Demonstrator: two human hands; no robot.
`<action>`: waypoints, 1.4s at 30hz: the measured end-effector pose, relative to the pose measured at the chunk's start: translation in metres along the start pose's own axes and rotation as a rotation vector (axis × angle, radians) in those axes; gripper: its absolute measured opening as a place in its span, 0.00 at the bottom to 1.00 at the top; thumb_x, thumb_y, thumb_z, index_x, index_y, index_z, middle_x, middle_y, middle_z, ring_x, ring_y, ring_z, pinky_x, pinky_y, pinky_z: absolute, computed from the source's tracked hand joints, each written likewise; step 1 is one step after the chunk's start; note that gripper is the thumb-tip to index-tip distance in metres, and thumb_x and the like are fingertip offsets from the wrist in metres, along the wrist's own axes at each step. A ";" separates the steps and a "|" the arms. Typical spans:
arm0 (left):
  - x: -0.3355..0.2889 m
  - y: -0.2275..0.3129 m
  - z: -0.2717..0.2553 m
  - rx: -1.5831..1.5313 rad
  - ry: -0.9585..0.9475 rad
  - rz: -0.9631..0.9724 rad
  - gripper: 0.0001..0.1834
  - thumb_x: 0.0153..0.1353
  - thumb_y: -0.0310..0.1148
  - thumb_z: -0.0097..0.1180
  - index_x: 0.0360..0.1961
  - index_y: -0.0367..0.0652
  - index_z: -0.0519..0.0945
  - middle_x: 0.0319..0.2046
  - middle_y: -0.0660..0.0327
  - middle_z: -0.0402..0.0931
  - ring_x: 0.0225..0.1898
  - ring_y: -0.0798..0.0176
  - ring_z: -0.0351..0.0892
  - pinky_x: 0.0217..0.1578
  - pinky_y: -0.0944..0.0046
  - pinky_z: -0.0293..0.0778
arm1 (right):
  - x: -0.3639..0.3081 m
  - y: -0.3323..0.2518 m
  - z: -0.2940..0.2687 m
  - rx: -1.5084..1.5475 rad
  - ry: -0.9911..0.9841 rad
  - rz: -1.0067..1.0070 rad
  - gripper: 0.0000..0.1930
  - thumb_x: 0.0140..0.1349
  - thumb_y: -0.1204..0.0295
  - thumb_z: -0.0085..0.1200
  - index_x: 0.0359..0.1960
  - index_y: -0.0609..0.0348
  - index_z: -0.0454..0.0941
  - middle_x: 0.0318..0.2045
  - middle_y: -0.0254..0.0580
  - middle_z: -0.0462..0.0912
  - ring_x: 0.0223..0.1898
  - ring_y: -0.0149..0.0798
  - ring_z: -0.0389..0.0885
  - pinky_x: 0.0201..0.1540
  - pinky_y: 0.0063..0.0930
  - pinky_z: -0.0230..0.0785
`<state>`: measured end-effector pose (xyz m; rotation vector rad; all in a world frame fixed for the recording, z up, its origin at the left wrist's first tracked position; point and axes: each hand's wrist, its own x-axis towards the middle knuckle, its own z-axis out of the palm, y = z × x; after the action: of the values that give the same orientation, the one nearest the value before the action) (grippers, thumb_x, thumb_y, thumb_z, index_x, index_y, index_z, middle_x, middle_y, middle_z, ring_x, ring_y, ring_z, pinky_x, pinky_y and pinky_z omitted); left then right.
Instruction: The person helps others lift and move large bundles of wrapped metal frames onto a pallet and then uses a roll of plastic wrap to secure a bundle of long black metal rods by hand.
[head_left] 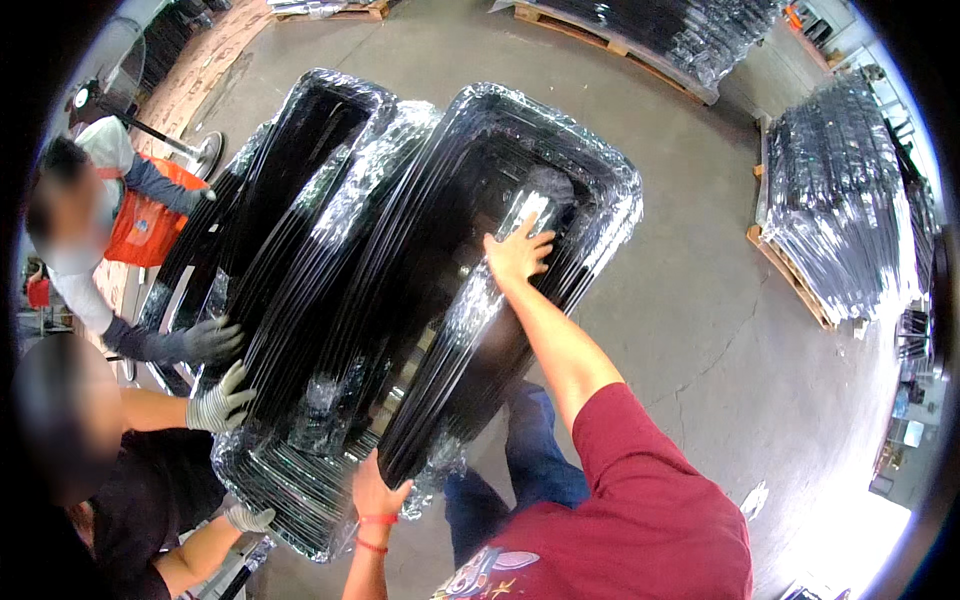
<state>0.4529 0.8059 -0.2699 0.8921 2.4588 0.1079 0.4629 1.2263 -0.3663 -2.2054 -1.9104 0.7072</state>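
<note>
My right hand (521,252) lies with fingers spread on a long black bundle (470,310), near its far end. Shiny clear film covers parts of that bundle, which lies slanted on a large film-wrapped stack of nested black trays (585,140). At the near end of the bundle, my left hand (378,490), with red bands on its wrist, grips the lower edge. Its fingertips are partly hidden behind the black plastic. More wrapped black tray stacks (330,110) lean side by side to the left.
Two people stand at the left; one gloved hand (222,400) touches the stacks, and another glove (212,340) is beside it. Wrapped pallet loads stand at the right (840,200) and at the back (650,30). An orange bag-like thing (150,225) is behind the stacks.
</note>
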 end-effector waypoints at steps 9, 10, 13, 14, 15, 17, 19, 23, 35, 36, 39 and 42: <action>0.031 -0.012 0.012 -0.163 -0.261 -0.244 0.41 0.31 0.40 0.67 0.51 0.44 0.66 0.42 0.49 0.69 0.45 0.48 0.70 0.46 0.57 0.67 | 0.030 0.003 -0.013 -0.235 -0.336 -0.091 0.52 0.48 0.46 0.50 0.63 0.55 0.27 0.50 0.75 0.56 0.54 0.65 0.57 0.59 0.58 0.33; 0.020 -0.027 0.013 -0.156 -0.296 -0.270 0.40 0.30 0.39 0.67 0.50 0.43 0.67 0.43 0.49 0.69 0.45 0.48 0.69 0.46 0.57 0.67 | 0.034 0.005 -0.013 -0.221 -0.356 -0.110 0.53 0.48 0.45 0.50 0.63 0.56 0.26 0.50 0.76 0.56 0.54 0.65 0.57 0.59 0.57 0.32; 0.004 -0.052 0.003 -0.074 -0.413 -0.323 0.39 0.29 0.37 0.67 0.48 0.38 0.68 0.44 0.48 0.69 0.47 0.48 0.69 0.47 0.58 0.66 | 0.041 0.014 0.002 -0.177 -0.368 -0.141 0.53 0.49 0.44 0.49 0.62 0.58 0.25 0.48 0.78 0.55 0.54 0.65 0.56 0.59 0.55 0.34; 0.004 -0.055 0.004 -0.081 -0.395 -0.283 0.39 0.29 0.36 0.67 0.48 0.38 0.68 0.44 0.48 0.69 0.47 0.49 0.69 0.47 0.57 0.66 | 0.043 0.016 0.007 -0.145 -0.392 -0.135 0.53 0.49 0.45 0.50 0.62 0.58 0.25 0.48 0.78 0.55 0.54 0.65 0.56 0.58 0.54 0.36; 0.004 -0.051 0.006 -0.092 -0.380 -0.247 0.39 0.29 0.36 0.67 0.48 0.38 0.68 0.43 0.48 0.70 0.47 0.49 0.69 0.47 0.57 0.66 | 0.044 0.017 0.010 -0.120 -0.417 -0.130 0.53 0.49 0.45 0.50 0.62 0.58 0.25 0.48 0.78 0.55 0.54 0.65 0.55 0.58 0.54 0.37; 0.004 -0.044 0.007 -0.138 -0.360 -0.178 0.39 0.29 0.36 0.67 0.48 0.37 0.68 0.41 0.49 0.71 0.46 0.48 0.68 0.47 0.56 0.66 | 0.047 0.023 0.019 -0.045 -0.457 -0.130 0.53 0.48 0.46 0.52 0.62 0.57 0.26 0.49 0.78 0.54 0.54 0.65 0.56 0.55 0.53 0.43; -0.002 -0.039 0.020 0.025 -0.375 -0.222 0.41 0.32 0.39 0.66 0.51 0.36 0.65 0.44 0.47 0.68 0.47 0.47 0.67 0.48 0.56 0.65 | 0.055 0.028 0.022 -0.009 -0.530 -0.069 0.52 0.48 0.45 0.51 0.63 0.54 0.29 0.52 0.74 0.52 0.55 0.62 0.56 0.56 0.50 0.45; -0.020 -0.039 0.065 0.038 -0.131 -0.132 0.43 0.33 0.40 0.66 0.53 0.38 0.63 0.44 0.46 0.66 0.46 0.45 0.67 0.47 0.56 0.65 | 0.072 0.039 0.032 -0.067 -0.553 -0.055 0.50 0.48 0.42 0.50 0.63 0.52 0.32 0.54 0.69 0.53 0.54 0.60 0.58 0.59 0.47 0.42; -0.027 -0.026 0.053 0.148 -0.079 -0.143 0.33 0.36 0.40 0.64 0.46 0.42 0.68 0.39 0.56 0.75 0.36 0.54 0.76 0.34 0.59 0.73 | 0.062 0.031 0.037 -0.273 -0.281 -0.200 0.53 0.47 0.39 0.46 0.62 0.60 0.31 0.54 0.82 0.48 0.59 0.67 0.49 0.61 0.47 0.34; -0.025 -0.025 0.049 0.138 -0.061 -0.135 0.31 0.36 0.40 0.64 0.45 0.43 0.68 0.37 0.56 0.75 0.35 0.54 0.77 0.34 0.59 0.73 | 0.058 0.033 0.035 -0.257 -0.271 -0.226 0.52 0.47 0.39 0.45 0.62 0.60 0.32 0.54 0.82 0.48 0.58 0.67 0.50 0.61 0.47 0.35; -0.024 -0.024 0.049 0.130 -0.010 -0.089 0.28 0.36 0.39 0.64 0.41 0.42 0.71 0.33 0.55 0.77 0.33 0.54 0.77 0.32 0.59 0.73 | 0.061 0.035 0.038 -0.263 -0.268 -0.213 0.52 0.47 0.39 0.45 0.62 0.59 0.32 0.54 0.83 0.46 0.58 0.68 0.49 0.61 0.48 0.36; -0.025 -0.021 0.056 0.108 0.050 -0.067 0.28 0.36 0.38 0.64 0.41 0.43 0.72 0.32 0.55 0.77 0.32 0.53 0.77 0.31 0.59 0.73 | 0.066 0.038 0.037 -0.226 -0.224 -0.216 0.52 0.46 0.39 0.46 0.62 0.58 0.32 0.55 0.83 0.44 0.59 0.68 0.48 0.61 0.48 0.34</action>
<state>0.4846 0.7684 -0.3121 0.8606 2.5588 -0.0264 0.4860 1.2758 -0.4312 -2.0663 -2.4037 0.7633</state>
